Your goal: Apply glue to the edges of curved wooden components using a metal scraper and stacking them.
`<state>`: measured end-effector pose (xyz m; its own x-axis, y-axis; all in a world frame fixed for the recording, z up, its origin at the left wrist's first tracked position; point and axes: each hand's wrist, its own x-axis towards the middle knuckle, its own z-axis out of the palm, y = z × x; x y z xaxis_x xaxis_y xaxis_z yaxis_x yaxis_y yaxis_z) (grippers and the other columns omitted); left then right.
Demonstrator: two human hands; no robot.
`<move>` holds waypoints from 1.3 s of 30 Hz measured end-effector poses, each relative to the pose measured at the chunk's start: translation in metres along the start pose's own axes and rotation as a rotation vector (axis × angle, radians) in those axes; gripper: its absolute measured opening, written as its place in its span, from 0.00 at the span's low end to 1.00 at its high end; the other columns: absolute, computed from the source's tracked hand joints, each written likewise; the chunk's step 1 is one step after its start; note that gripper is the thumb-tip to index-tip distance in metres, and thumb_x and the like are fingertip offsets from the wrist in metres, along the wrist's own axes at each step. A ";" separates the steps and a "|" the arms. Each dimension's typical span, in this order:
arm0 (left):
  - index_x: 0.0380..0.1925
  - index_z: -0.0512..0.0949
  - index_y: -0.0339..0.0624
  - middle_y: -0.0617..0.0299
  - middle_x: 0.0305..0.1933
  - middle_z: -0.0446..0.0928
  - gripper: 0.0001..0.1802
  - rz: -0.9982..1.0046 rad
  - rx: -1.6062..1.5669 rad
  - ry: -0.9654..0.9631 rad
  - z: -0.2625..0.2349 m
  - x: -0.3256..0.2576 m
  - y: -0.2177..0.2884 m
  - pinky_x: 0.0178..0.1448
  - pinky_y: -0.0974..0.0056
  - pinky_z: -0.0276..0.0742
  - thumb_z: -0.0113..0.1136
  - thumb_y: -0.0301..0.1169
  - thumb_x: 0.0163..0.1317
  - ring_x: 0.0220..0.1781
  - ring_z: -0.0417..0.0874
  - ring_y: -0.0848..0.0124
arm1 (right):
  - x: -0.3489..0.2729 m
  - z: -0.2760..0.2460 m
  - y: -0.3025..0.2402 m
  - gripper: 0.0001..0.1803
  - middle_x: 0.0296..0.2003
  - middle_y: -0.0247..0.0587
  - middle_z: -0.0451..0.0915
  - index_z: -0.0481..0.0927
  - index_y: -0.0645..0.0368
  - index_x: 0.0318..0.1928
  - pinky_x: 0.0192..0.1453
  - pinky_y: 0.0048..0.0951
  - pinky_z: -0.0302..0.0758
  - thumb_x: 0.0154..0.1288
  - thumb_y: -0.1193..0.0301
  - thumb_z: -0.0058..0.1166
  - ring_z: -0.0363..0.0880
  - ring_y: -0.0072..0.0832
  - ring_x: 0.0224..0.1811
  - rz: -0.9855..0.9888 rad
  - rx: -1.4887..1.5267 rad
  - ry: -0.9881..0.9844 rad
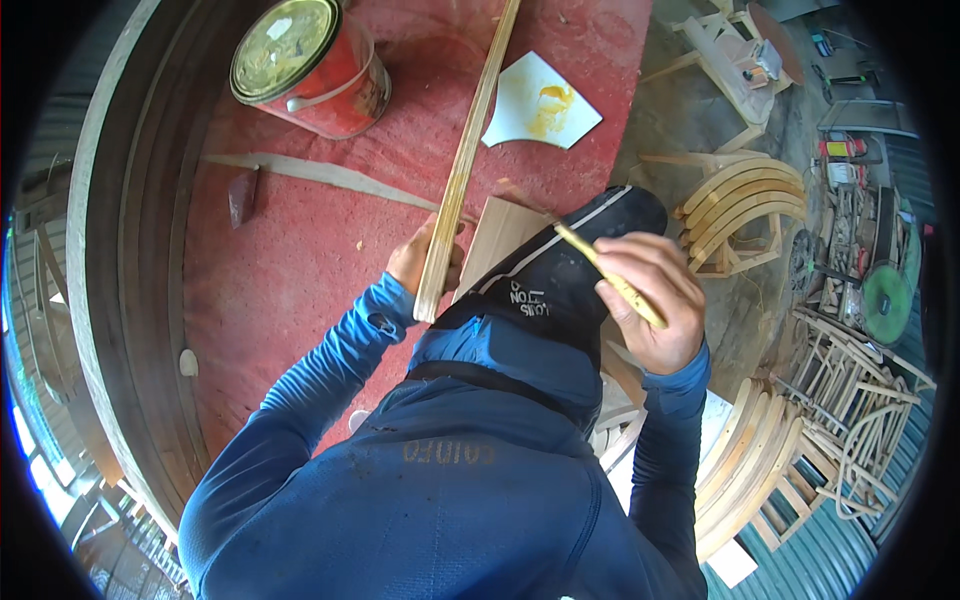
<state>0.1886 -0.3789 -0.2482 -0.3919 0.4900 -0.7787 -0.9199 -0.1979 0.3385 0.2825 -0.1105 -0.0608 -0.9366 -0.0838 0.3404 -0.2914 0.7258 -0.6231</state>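
- One long, pale wooden strip (462, 165) runs from the top edge of the view down toward the person, ending just in front of the chest.
- The left hand (418, 258) is curled around the strip near its lower end; the fingers wrap behind the wood, so only the knuckles and thumb side show on either side of it.
- One thin yellowish stick (608, 276), smeared with yellow, lies slantwise across the right hand (652, 300), which is closed on it in a fist-like grip; the stick's tip points up and left toward the raised knee.
- The two hands are well apart, with the person's dark-clad knee (570, 265) between them.
- One flat pale board (497, 238) lies just right of the strip's lower end, partly hidden by the knee.
- One red can (312, 68), open and showing yellowish contents, stands on the red tabletop (290, 270) at the upper left, well away from both hands.
- One white scrap (540, 102) with a yellow smear lies on the tabletop just right of the strip, farther up.
- One thin grey sliver (320, 175) lies crosswise on the tabletop, reaching the strip from the left.
- A curved wooden rim (125, 250) borders the tabletop on the left.
- To the right, on the floor, sit stacks of curved wooden pieces (745, 195); their number cannot be counted exactly.
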 end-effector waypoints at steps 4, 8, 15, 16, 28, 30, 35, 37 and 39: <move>0.50 0.76 0.46 0.55 0.35 0.80 0.29 -0.060 -0.103 -0.150 0.026 -0.001 -0.015 0.33 0.55 0.79 0.41 0.60 0.76 0.29 0.79 0.61 | -0.001 -0.013 0.005 0.14 0.42 0.46 0.84 0.83 0.63 0.42 0.61 0.45 0.77 0.53 0.85 0.61 0.82 0.44 0.46 -0.038 -0.155 0.168; 0.56 0.73 0.49 0.52 0.46 0.81 0.25 0.012 -0.036 -0.191 0.069 -0.001 -0.023 0.53 0.51 0.79 0.41 0.56 0.77 0.47 0.83 0.57 | -0.022 -0.018 0.009 0.20 0.36 0.45 0.80 0.83 0.61 0.41 0.62 0.51 0.76 0.44 0.88 0.56 0.81 0.45 0.46 -0.016 -0.270 0.182; 0.66 0.67 0.45 0.48 0.60 0.78 0.29 -0.096 -0.249 -0.658 0.135 0.008 -0.029 0.67 0.46 0.74 0.39 0.54 0.78 0.62 0.80 0.54 | -0.070 -0.028 -0.007 0.17 0.37 0.44 0.78 0.83 0.59 0.47 0.47 0.40 0.77 0.56 0.74 0.69 0.80 0.43 0.42 0.270 -0.250 0.168; 0.64 0.67 0.49 0.48 0.59 0.78 0.28 -0.092 -0.237 -0.676 0.149 0.008 -0.031 0.68 0.44 0.72 0.41 0.55 0.77 0.61 0.80 0.51 | -0.073 -0.031 -0.011 0.19 0.36 0.43 0.77 0.83 0.59 0.47 0.43 0.38 0.77 0.55 0.67 0.71 0.80 0.41 0.39 0.284 -0.199 0.157; 0.67 0.67 0.44 0.46 0.66 0.75 0.33 -0.123 0.089 -0.703 0.188 0.036 -0.033 0.67 0.49 0.73 0.39 0.58 0.76 0.64 0.80 0.53 | -0.076 -0.030 -0.019 0.16 0.30 0.43 0.80 0.84 0.61 0.41 0.34 0.33 0.75 0.52 0.71 0.73 0.80 0.36 0.29 0.452 -0.312 0.440; 0.70 0.63 0.42 0.44 0.68 0.73 0.38 -0.110 0.328 -0.533 0.180 0.046 -0.018 0.64 0.49 0.73 0.42 0.60 0.75 0.65 0.78 0.51 | -0.087 -0.045 -0.017 0.16 0.29 0.42 0.79 0.84 0.63 0.43 0.33 0.28 0.73 0.53 0.74 0.72 0.78 0.30 0.28 0.478 -0.336 0.433; 0.70 0.62 0.40 0.41 0.69 0.72 0.32 -0.018 0.151 -0.278 0.152 0.120 0.053 0.75 0.41 0.58 0.48 0.49 0.76 0.66 0.76 0.45 | -0.144 -0.108 -0.037 0.16 0.31 0.38 0.77 0.83 0.65 0.44 0.32 0.24 0.70 0.53 0.78 0.69 0.74 0.25 0.28 0.568 -0.395 0.470; 0.68 0.65 0.42 0.43 0.67 0.74 0.29 0.135 0.233 -0.146 0.166 0.134 0.080 0.71 0.40 0.65 0.48 0.47 0.76 0.64 0.78 0.46 | -0.165 -0.133 -0.058 0.16 0.31 0.40 0.76 0.82 0.67 0.44 0.32 0.25 0.69 0.53 0.79 0.67 0.72 0.26 0.28 0.565 -0.559 0.424; 0.66 0.69 0.43 0.45 0.63 0.78 0.25 0.398 0.523 -0.088 0.157 0.178 0.103 0.65 0.43 0.73 0.52 0.43 0.75 0.60 0.82 0.47 | -0.174 -0.149 -0.079 0.17 0.32 0.41 0.75 0.81 0.69 0.45 0.32 0.26 0.68 0.52 0.79 0.65 0.70 0.26 0.28 0.569 -0.568 0.419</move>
<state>0.0259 -0.1787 -0.2687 -0.6781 0.5365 -0.5023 -0.5690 0.0494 0.8209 0.4976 -0.0519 0.0343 -0.7296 0.5654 0.3847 0.4379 0.8183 -0.3723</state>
